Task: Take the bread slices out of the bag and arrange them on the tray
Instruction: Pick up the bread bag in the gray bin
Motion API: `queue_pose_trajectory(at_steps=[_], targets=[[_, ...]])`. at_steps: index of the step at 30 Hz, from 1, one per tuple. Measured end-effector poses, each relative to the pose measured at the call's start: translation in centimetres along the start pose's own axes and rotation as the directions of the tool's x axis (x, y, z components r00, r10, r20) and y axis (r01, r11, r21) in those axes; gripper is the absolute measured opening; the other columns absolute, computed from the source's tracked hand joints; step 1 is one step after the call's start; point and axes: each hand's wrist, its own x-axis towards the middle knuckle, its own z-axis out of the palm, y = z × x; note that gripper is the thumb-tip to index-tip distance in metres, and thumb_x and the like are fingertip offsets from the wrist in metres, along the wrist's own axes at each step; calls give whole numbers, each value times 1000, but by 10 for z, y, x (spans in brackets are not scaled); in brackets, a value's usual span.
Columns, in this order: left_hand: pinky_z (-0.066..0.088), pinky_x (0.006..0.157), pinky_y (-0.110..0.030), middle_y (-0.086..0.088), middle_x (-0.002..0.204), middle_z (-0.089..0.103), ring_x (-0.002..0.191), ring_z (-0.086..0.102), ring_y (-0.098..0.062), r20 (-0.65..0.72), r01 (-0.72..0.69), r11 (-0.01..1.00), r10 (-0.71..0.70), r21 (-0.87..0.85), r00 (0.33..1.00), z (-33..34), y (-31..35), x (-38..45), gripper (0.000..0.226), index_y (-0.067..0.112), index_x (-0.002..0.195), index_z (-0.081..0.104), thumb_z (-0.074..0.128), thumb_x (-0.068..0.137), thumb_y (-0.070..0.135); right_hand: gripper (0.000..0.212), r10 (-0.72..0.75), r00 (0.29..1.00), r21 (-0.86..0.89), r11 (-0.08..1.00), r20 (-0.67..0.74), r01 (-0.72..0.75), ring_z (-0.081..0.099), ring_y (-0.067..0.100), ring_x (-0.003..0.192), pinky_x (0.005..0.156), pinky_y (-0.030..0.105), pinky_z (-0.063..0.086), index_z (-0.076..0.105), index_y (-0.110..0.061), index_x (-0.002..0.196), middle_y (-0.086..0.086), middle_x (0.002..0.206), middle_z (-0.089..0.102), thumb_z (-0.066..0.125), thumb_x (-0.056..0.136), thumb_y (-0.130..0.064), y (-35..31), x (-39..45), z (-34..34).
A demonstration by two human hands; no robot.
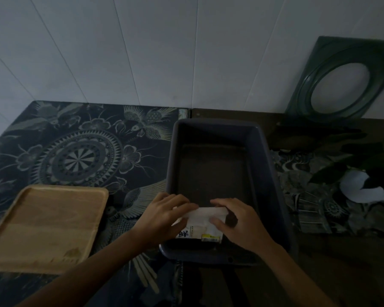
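A white printed bread bag [201, 227] lies at the near end of a dark grey plastic bin [266, 151]. My left hand [164, 216] grips the bag's top left edge. My right hand [235, 218] pinches its top right corner, where a dark brown piece shows. The bread slices inside are hidden by the wrapping. An empty light wooden tray [44, 227] rests on the table to the left of the bin, apart from both hands.
A dark patterned cloth [82, 151] covers the table. A green square frame with a round hole [341, 83] leans on the white wall at the back right. A leafy plant and a white object [361, 187] sit right of the bin.
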Motion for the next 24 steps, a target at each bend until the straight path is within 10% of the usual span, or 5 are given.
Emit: queue_pose_trajectory(at_steps=[11, 24], targets=[[55, 75, -34, 16, 96, 70, 85, 66, -1, 30, 154, 960, -152, -233, 988, -16, 5, 9, 11, 29, 101, 74, 67, 94, 33, 37, -97, 995, -174, 980, 7, 97, 58, 4, 101, 86, 35, 54, 67, -25, 125, -14, 106, 70, 68, 89, -34, -18, 7, -10], [54, 81, -11, 13, 94, 76, 90, 70, 2, 208, 366, 835, -305, -411, 930, -33, -21, 53, 16, 23, 106, 74, 72, 90, 23, 41, -275, 960, -442, 867, -42, 229, 49, 24, 128, 105, 41, 37, 63, -34, 122, 2, 140, 55, 73, 82, -36, -52, 9, 12]])
